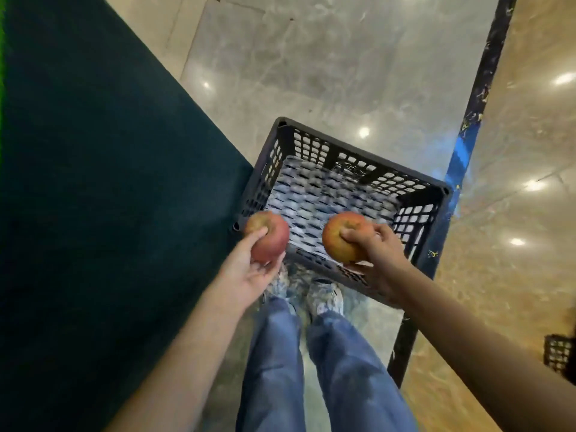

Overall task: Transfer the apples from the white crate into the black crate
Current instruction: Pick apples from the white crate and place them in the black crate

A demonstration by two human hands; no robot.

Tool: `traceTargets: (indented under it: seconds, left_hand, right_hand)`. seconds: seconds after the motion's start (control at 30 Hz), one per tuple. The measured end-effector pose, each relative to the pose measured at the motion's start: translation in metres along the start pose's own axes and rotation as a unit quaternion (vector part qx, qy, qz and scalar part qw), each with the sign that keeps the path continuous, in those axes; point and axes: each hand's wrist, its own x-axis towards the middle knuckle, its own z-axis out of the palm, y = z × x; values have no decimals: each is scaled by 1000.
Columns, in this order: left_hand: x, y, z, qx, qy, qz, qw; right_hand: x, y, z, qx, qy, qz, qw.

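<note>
A black slatted crate [367, 165] stands on the marble floor just ahead of my feet, with no fruit visible inside. My left hand [249, 269] grips a red-yellow apple [269, 235] over the crate's near left corner. My right hand [378, 254] grips a second red-yellow apple [341, 236] above the crate's near edge. Both apples hang in the air, apart from each other and clear of the crate floor. The white crate is out of view.
A dark green surface [93, 182] borders the crate on the left. A dark strip with blue patches [464, 145] runs along the floor on the right. Another black crate's corner [558, 353] shows at the right edge. My jeans and shoes [324, 297] are below.
</note>
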Motion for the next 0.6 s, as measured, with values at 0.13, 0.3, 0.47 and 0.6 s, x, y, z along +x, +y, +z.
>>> traceTargets:
  seconds: [0.13,0.3,0.47,0.6]
  left_hand:
    - [99,11,20,11,11,-15,1000]
    - [203,13,37,45,46,-4,998]
    - [283,4,50,79,55,-18,995]
    - [331,-1,56,89,84,-15,992]
  right_hand:
    - [97,23,29,-5,20,6,1000]
    - [189,66,51,5,39,50,998]
    - [258,107,56,-63,30,59,996]
    - [301,131,66,-67,41,61,995]
